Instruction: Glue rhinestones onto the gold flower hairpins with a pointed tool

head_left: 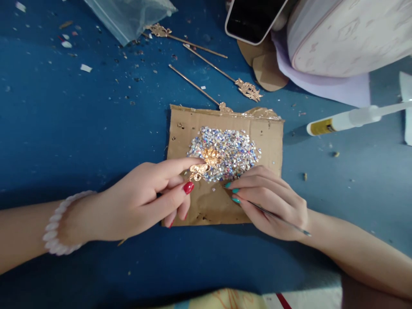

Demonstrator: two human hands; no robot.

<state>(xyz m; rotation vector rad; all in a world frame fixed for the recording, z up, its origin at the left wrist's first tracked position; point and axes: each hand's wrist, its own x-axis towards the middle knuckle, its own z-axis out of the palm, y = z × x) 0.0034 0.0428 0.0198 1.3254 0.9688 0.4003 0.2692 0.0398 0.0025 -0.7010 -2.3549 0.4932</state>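
Observation:
My left hand (pixel 144 199), with red nails and a beaded bracelet, is closed on a gold hairpin (pixel 210 158) with a flower-shaped head. That head is over the left part of a pile of small shiny chips (pixel 233 150) in white, blue and pink. The pile lies on a piece of brown cardboard (pixel 219 210). My right hand (pixel 273 199), with teal nails, pinches a thin metal tool (pixel 280 219) like a pen. Its tip is near the lower edge of the pile. A small pale chip (pixel 213 189) lies apart, below the pile.
Several gold hairpins (pixel 247 89) lie beyond the cardboard on the blue table (pixel 80 137). At the back are a plastic bag (pixel 128 17), a phone (pixel 254 19) and a large pale rounded object (pixel 347 36). A white glue bottle (pixel 344 120) lies at right. Scraps litter the back left.

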